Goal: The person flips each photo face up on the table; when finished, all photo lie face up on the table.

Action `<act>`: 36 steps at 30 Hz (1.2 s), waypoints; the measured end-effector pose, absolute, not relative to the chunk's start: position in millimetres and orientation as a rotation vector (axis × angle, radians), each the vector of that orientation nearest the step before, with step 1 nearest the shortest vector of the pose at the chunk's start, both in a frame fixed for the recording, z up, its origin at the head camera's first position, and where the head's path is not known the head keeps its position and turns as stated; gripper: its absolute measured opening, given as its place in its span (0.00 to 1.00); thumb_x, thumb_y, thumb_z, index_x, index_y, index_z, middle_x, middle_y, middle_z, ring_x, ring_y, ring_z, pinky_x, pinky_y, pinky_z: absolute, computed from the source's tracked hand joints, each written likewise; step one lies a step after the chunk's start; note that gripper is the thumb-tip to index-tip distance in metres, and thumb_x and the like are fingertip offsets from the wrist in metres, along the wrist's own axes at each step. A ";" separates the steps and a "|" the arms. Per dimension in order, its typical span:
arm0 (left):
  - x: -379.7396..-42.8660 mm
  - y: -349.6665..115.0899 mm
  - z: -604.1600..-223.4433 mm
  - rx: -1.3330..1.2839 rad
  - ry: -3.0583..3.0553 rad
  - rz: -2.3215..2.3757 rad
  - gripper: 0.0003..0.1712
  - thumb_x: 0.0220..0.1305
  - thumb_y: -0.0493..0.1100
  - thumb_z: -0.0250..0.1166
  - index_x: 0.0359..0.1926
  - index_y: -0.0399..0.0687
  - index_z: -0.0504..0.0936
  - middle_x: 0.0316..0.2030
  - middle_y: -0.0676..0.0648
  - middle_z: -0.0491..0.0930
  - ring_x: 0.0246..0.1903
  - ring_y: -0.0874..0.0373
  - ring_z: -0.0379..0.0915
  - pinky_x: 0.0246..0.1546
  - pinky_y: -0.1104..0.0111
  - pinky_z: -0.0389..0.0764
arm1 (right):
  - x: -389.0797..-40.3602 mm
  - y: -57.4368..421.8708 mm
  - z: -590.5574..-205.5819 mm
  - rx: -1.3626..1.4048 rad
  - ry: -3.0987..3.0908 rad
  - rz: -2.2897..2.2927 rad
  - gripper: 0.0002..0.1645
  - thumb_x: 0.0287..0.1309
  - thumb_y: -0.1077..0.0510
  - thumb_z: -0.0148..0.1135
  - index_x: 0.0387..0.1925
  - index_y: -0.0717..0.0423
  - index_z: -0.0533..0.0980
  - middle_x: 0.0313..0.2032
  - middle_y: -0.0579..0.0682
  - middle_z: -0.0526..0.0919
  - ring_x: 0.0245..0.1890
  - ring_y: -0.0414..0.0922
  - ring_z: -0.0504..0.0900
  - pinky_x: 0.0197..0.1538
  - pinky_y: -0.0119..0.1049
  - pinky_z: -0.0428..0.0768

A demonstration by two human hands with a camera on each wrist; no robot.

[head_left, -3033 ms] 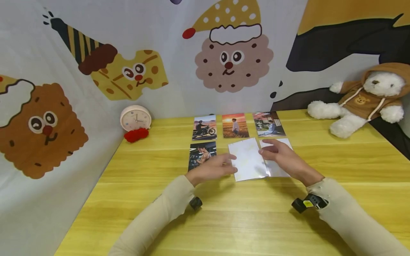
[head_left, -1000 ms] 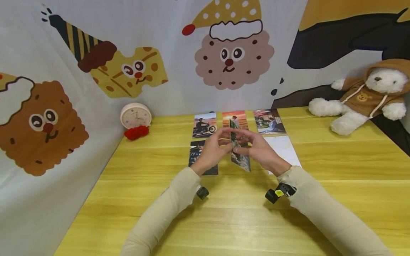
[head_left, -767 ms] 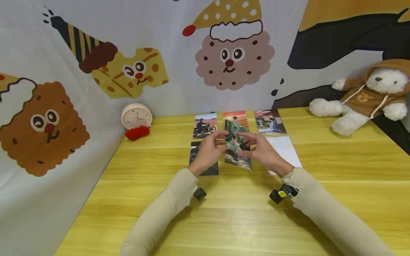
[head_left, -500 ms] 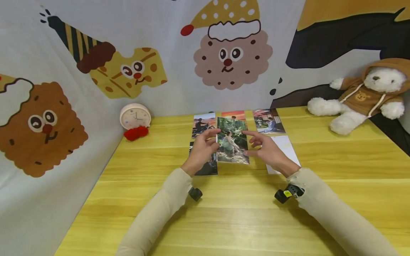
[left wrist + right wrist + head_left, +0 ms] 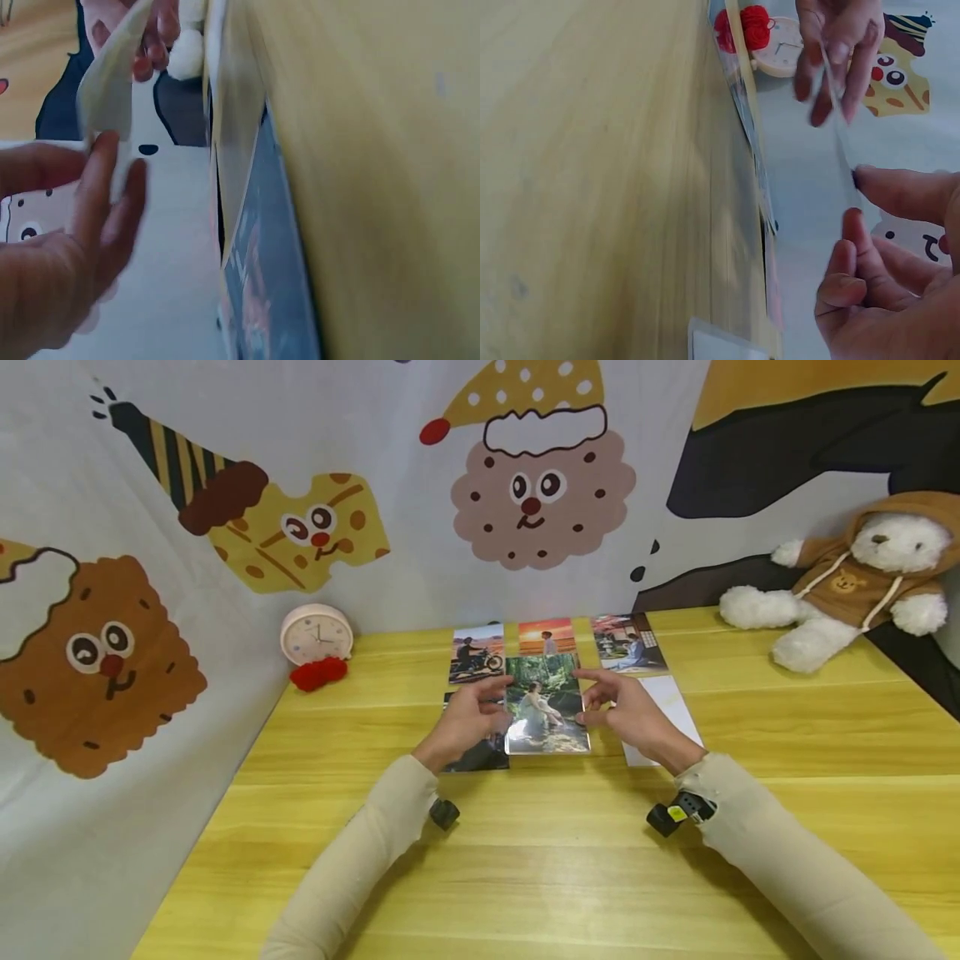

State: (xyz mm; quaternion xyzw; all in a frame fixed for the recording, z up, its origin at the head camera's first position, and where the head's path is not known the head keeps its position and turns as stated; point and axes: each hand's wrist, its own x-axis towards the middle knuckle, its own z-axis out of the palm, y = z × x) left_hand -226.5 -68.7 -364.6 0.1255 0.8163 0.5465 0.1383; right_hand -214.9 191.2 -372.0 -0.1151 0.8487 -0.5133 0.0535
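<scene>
Photo [image 5: 547,714] now face-up, nr table [image 5: 525,860].

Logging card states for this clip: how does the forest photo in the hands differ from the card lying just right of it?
The forest photo shows its picture side; the white card shows a blank side. The forest photo is pinched at its edges by the left hand and right hand; the white card lies flat on the table, partly hidden behind the right hand. Both look like similar-sized portrait prints.
</scene>
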 end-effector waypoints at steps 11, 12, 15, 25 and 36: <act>-231.1 -49.3 -365.2 0.562 2.724 0.740 0.30 0.61 0.40 0.71 0.65 0.42 0.77 0.39 0.45 0.86 0.35 0.57 0.82 0.50 0.59 0.84 | -220.2 193.5 -376.7 -0.414 2.719 -1.081 0.42 0.55 0.64 0.72 0.70 0.66 0.66 0.34 0.53 0.83 0.33 0.44 0.80 0.39 0.37 0.77; -231.4 -46.7 -365.6 0.588 2.744 0.687 0.29 0.61 0.40 0.71 0.64 0.42 0.78 0.36 0.45 0.87 0.34 0.56 0.82 0.51 0.58 0.84 | -221.0 193.4 -377.1 -0.422 2.730 -1.027 0.42 0.55 0.63 0.72 0.70 0.66 0.66 0.34 0.53 0.83 0.33 0.44 0.80 0.39 0.38 0.78; -232.6 -39.5 -365.8 0.634 2.781 0.561 0.28 0.61 0.40 0.72 0.62 0.40 0.79 0.40 0.44 0.89 0.40 0.52 0.84 0.56 0.53 0.82 | -224.4 193.3 -378.8 -0.438 2.748 -0.883 0.42 0.55 0.61 0.72 0.69 0.67 0.66 0.35 0.53 0.85 0.36 0.46 0.82 0.42 0.43 0.81; -234.3 -15.8 -368.8 0.663 2.831 0.275 0.08 0.60 0.37 0.71 0.30 0.46 0.78 0.23 0.51 0.73 0.23 0.59 0.66 0.27 0.68 0.66 | -226.4 186.9 -376.1 -0.464 2.837 -0.583 0.41 0.53 0.60 0.72 0.67 0.69 0.68 0.24 0.48 0.83 0.26 0.43 0.79 0.42 0.46 0.82; -235.1 -16.7 -368.9 0.630 2.810 0.273 0.19 0.62 0.40 0.71 0.54 0.46 0.84 0.51 0.47 0.85 0.46 0.53 0.82 0.46 0.62 0.85 | -231.8 183.4 -376.0 -0.386 2.778 -0.534 0.40 0.56 0.59 0.70 0.69 0.64 0.67 0.25 0.49 0.82 0.24 0.44 0.78 0.32 0.37 0.75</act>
